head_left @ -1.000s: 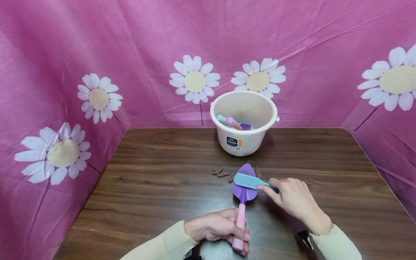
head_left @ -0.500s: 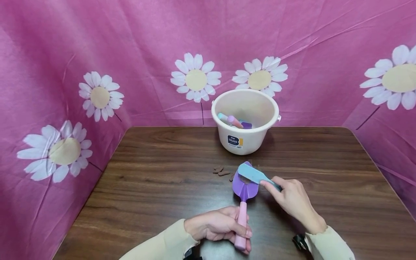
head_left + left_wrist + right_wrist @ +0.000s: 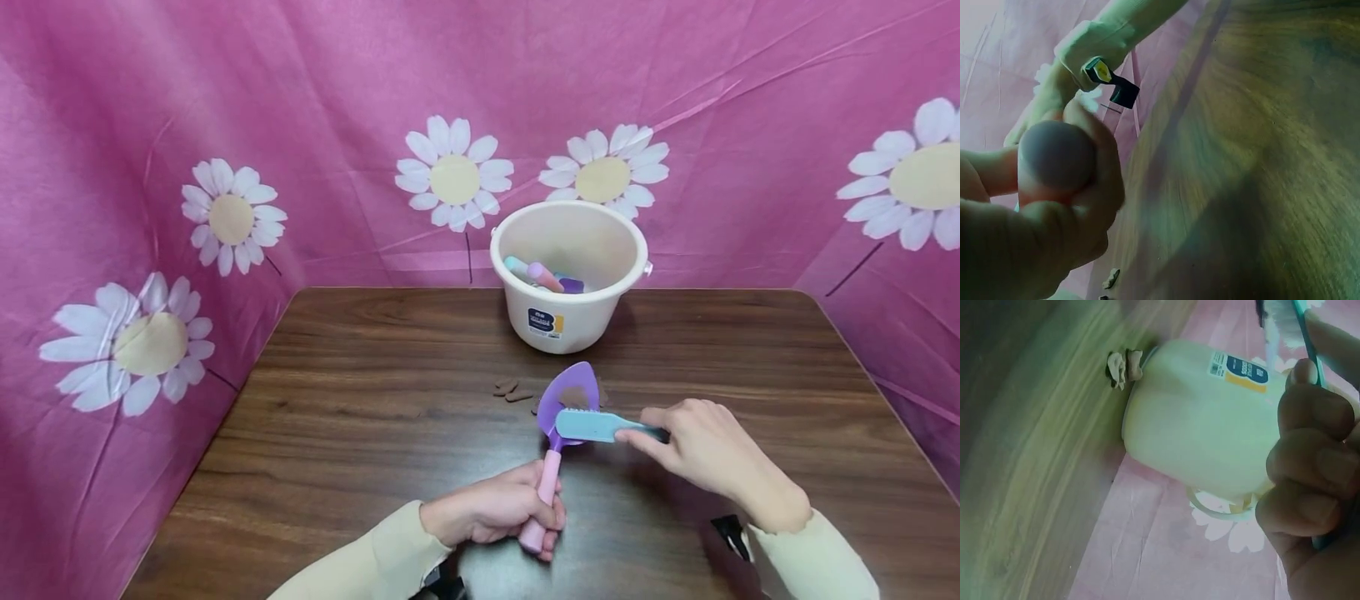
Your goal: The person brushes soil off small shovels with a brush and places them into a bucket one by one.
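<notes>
My left hand (image 3: 510, 504) grips the pink handle of a small garden trowel (image 3: 553, 396), its purple blade pointing away from me and tilted. A brown patch, like the flat brown pieces (image 3: 517, 397) lying just left of the blade, shows on the blade. My right hand (image 3: 712, 442) holds a light blue brush (image 3: 588, 426) by its handle, the brush head lying across the blade near its neck. White bristles (image 3: 1285, 325) show in the right wrist view. In the left wrist view the round handle end (image 3: 1060, 156) sticks out of my curled left fingers.
Behind the trowel a cream bucket (image 3: 562, 321) stands on the brown wooden table (image 3: 360, 375). Inside it lie a pink handle (image 3: 544, 277), a turquoise one (image 3: 517, 267) and something purple. A pink cloth (image 3: 322, 108) with printed daisies surrounds the table.
The trowel blade has tilted, and its handle end has swung slightly left. From across the upper blade, the brush has moved down toward the neck, my right hand shifting right with it.
</notes>
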The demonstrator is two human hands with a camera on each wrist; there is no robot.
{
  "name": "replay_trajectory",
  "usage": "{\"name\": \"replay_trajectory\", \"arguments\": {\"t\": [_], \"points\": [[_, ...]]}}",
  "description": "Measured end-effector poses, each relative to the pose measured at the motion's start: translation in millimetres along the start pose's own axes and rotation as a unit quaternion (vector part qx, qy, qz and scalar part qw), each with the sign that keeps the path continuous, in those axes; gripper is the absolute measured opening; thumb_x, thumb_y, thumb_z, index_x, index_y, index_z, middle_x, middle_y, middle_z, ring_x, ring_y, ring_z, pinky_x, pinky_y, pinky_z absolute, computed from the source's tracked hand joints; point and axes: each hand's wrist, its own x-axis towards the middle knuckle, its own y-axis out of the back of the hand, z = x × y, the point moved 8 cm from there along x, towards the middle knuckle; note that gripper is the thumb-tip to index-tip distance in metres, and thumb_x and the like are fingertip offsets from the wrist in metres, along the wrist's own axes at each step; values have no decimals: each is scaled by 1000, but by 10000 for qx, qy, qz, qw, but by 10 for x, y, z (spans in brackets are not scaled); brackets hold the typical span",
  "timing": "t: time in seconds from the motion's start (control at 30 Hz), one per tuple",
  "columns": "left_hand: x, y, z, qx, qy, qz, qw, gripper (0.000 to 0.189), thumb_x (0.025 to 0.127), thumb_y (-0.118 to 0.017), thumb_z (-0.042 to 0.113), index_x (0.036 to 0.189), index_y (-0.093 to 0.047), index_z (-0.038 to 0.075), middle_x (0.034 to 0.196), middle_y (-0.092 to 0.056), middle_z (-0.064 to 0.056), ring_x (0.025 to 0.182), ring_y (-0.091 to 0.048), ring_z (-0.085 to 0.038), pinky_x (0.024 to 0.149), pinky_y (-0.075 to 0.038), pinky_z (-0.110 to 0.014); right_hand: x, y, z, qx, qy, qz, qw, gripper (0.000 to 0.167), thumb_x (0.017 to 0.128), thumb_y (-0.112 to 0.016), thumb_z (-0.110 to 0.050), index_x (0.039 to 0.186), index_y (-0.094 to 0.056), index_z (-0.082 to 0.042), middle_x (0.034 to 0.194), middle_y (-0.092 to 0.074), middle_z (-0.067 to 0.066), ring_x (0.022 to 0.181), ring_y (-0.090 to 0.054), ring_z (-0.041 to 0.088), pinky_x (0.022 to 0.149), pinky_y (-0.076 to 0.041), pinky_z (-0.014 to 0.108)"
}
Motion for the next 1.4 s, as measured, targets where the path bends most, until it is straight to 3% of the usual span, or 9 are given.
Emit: {"name": "replay_trajectory", "arguments": {"t": [0.3,0.57,0.7,0.9,1.0,1.07,1.13,1.27,1.4], "points": [[-10,-51,38,-397,211,-225,9987,37,75,-46,-18,95,-32,10,77,-46,-1,56,-48,-11,52,-51,-21,23,-14,97,-193,-152,577,9980,46,79,-74,-45,58,-37,-27,55,-14,-17,48,-18,3,41,-19,19],[7,-55,72,-765,209,-416,9960,38,76,-44,-18,97,-31,11,78,-44,-1,58,-46,-11,54,-49,-20,-88,-122,116,159,-206,1654,9859,52,92,-45,-63,58,-42,-24,52,-17,-17,48,-14,-2,41,-11,14],[3,-49,92,-794,168,-462,9956,37,76,-44,-18,97,-32,11,78,-43,0,58,-46,-11,54,-50,-20,-125,-191,125,383,-418,1812,9818,52,92,-46,-62,59,-47,-22,50,-21,-16,47,-17,-2,40,-13,14],[-5,-68,116,-933,224,-624,9934,34,79,-43,-18,95,-33,11,78,-43,1,58,-46,-10,56,-50,-20,-152,-282,180,1082,-988,1687,9747,30,83,-74,-30,62,-55,-20,50,-24,-17,47,-19,-6,39,-17,13],[-9,-76,116,-997,265,-663,9925,34,81,-43,-18,95,-34,12,77,-44,1,58,-46,-10,56,-50,-20,-162,-311,232,1528,-1399,1565,9657,22,79,-78,-20,65,-60,-21,52,-25,-18,48,-19,-10,39,-20,14],[-9,-74,115,-996,247,-629,9927,34,81,-43,-17,95,-34,12,76,-44,1,58,-46,-10,56,-50,-20,-156,-298,245,1534,-1487,1447,9661,21,79,-78,-19,66,-61,-23,52,-26,-18,47,-20,-9,40,-21,14],[-5,-65,114,-977,214,-551,9935,35,80,-43,-17,96,-33,12,76,-45,1,58,-47,-10,55,-50,-20,-135,-261,214,1303,-1310,1302,9741,23,77,-79,-21,65,-60,-26,52,-26,-19,47,-22,-8,40,-20,13],[-2,-24,102,-926,172,-310,9951,37,78,-43,-18,98,-33,11,78,-45,0,57,-48,-10,55,-50,-21,-83,-183,68,606,-527,892,9928,33,75,-80,-31,61,-50,-31,55,-22,-22,48,-20,-7,42,-17,10],[-1,15,81,-877,169,-124,9959,38,78,-44,-18,99,-33,11,79,-45,0,55,-47,-11,54,-50,-21,-53,-127,-24,193,-5,587,9981,45,78,-75,-44,58,-37,-29,59,-14,-21,50,-13,-6,42,-12,12]]}}
